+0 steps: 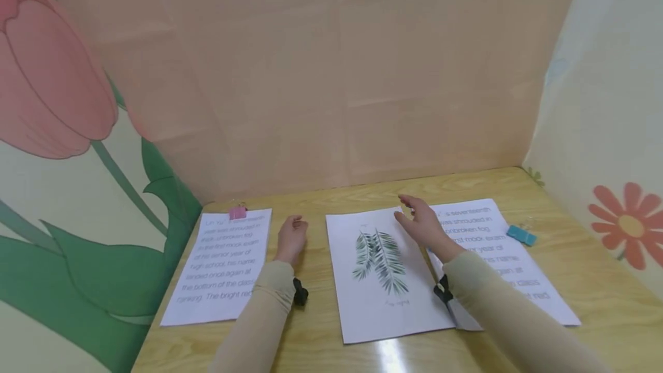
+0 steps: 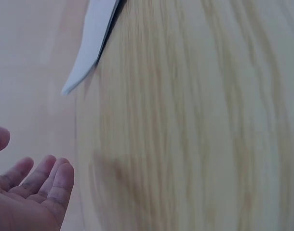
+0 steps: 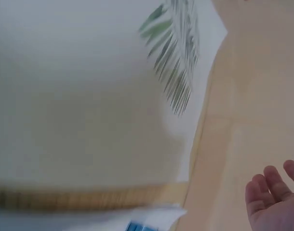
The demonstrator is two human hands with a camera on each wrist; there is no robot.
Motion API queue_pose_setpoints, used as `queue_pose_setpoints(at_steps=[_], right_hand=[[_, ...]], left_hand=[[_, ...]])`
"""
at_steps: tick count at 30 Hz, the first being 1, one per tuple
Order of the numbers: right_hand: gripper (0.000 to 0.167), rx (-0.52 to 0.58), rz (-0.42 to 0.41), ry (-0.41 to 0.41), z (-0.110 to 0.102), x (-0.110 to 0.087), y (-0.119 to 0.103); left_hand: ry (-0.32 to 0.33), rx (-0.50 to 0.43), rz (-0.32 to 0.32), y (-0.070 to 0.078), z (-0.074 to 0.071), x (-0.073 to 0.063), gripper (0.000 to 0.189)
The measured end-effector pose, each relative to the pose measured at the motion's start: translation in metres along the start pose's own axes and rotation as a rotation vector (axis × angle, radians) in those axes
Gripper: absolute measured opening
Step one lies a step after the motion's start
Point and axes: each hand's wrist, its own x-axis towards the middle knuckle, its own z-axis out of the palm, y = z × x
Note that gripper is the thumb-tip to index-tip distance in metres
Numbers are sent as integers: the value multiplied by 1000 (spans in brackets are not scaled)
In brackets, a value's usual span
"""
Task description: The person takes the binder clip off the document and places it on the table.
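A white sheet printed with green palm leaves lies in the middle of the wooden table. Over its right edge, in the head view, is my right hand, empty, with fingers loosely bent; the right wrist view shows its palm and fingertips. My left hand hovers between the leaf sheet and the left printed pages, holding nothing. In the left wrist view its fingers are relaxed and slightly curved, with a paper's edge farther up.
On the left lie text pages with a pink binder clip at the top. More text pages lie on the right, partly under my right arm, with a blue binder clip at their right edge. A pinkish-brown covering stands behind the table.
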Motion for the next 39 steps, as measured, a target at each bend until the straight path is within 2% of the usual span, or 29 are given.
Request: queue_pose_setpoints(at_steps=[6,14,22,29,35,39], right_hand=[[54,13,-9,-109,25,2,-15],[52,50,-10,-200,57,2,-30],[51,93,-20,-286,88,3,-50],[48,122,-30,-328,110,-5,-64],[49,148,-43,-348,118,-7,-76],[49,146,-55,-363,125,-7,-82]], left_hand=[[29,48,31,-3,-20,2,41],[19,101,42,-10,-44,1,47],[84,123,62,-20,-72,-4,50],[96,237,11,-32,-101,-6,52],[92,296,-109,-31,-124,-7,56],[108,310,-162,-34,-133,-7,57]])
